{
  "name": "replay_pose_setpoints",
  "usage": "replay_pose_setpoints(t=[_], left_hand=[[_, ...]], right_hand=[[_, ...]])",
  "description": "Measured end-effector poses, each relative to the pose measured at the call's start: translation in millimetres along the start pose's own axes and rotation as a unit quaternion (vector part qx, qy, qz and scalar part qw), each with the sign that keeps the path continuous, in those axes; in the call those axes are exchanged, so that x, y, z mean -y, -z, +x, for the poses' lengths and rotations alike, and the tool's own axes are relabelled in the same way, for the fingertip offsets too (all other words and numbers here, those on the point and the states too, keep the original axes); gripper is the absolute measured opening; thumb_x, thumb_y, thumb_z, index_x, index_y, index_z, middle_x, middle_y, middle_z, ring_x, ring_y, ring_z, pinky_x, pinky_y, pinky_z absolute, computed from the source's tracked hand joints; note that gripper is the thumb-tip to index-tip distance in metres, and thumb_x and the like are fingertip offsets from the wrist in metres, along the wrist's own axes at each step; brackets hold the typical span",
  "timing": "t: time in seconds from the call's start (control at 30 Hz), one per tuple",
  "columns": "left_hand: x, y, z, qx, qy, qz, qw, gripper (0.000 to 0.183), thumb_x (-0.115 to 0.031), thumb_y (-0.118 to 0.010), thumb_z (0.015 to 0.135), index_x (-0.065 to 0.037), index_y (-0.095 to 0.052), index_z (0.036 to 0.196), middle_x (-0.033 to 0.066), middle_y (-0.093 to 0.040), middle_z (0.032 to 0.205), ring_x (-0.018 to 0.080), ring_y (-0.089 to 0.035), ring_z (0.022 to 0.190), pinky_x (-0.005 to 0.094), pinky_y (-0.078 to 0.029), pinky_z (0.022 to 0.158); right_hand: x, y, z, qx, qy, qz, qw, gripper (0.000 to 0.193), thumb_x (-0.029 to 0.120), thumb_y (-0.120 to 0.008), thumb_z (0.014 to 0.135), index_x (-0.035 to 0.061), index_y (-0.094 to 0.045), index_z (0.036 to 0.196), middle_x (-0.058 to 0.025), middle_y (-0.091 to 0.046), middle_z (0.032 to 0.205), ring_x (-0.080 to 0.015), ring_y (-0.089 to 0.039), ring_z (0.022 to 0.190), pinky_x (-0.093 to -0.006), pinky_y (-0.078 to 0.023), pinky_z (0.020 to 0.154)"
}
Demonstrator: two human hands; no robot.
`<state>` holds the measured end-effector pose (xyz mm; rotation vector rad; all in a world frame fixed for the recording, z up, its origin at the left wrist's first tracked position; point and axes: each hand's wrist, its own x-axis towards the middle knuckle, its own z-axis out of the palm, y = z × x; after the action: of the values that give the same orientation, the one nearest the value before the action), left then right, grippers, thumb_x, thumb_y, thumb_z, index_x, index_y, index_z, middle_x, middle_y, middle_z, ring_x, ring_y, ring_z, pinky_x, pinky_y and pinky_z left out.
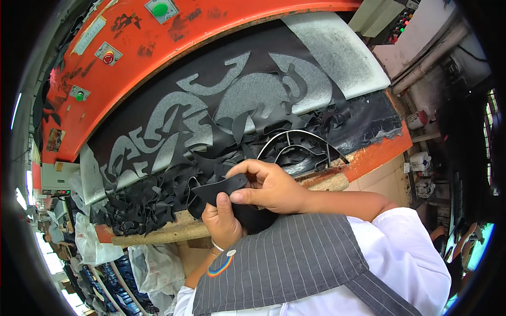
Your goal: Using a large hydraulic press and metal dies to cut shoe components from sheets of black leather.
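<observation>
A cut piece of black leather-like sheet (215,188) is held between my two hands, just in front of my apron. My right hand (276,187) pinches its right end between thumb and fingers. My left hand (224,224) grips its lower edge, thumb on top; its other fingers are mostly hidden. Just beyond my right hand, a curved metal cutting die (288,138) rests on black scraps at the bench edge. A heap of black offcuts (139,205) lies to the left of my hands.
Beyond the scraps, a black sheet (205,68) with several cut-out shapes lies over a pale cutting board (348,52). An orange machine (121,63) with push buttons arches over it. Plastic bags (155,266) stand at lower left; a wooden roller-like bar (158,235) edges the bench.
</observation>
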<state>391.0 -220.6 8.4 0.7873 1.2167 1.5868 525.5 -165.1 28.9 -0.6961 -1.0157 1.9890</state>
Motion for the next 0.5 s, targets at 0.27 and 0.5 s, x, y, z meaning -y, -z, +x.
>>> replay_pose_setpoints(t=[0.27, 0.5], left_hand=[[10.5, 26.1, -2.7, 0.142, 0.017, -0.012, 0.990, 0.023, -0.017, -0.051, 0.100, 0.003, -0.061, 0.095, 0.0070, -0.065, 0.087, 0.0121, -0.060, 0.077, 0.0256, -0.049, 0.072], [-1.0, 15.2, -3.7, -0.100, 0.189, -0.208, 0.954, 0.033, -0.034, -0.046, 0.100, -0.017, -0.048, 0.071, 0.0004, -0.056, 0.067, 0.0136, -0.055, 0.060, 0.0309, -0.050, 0.057]], right_hand=[[-10.7, -1.2, 2.7, -0.053, 0.020, 0.016, 0.998, 0.027, 0.026, -0.055, 0.099, 0.0030, -0.060, 0.085, 0.0009, -0.059, 0.070, -0.0027, -0.052, 0.061, -0.0195, -0.039, 0.052], [-15.7, 19.4, 33.0, -0.115, -0.052, 0.038, 0.991, 0.050, 0.045, -0.045, 0.100, 0.0038, -0.060, 0.076, -0.0024, -0.054, 0.059, -0.0107, -0.049, 0.051, -0.0249, -0.043, 0.051]])
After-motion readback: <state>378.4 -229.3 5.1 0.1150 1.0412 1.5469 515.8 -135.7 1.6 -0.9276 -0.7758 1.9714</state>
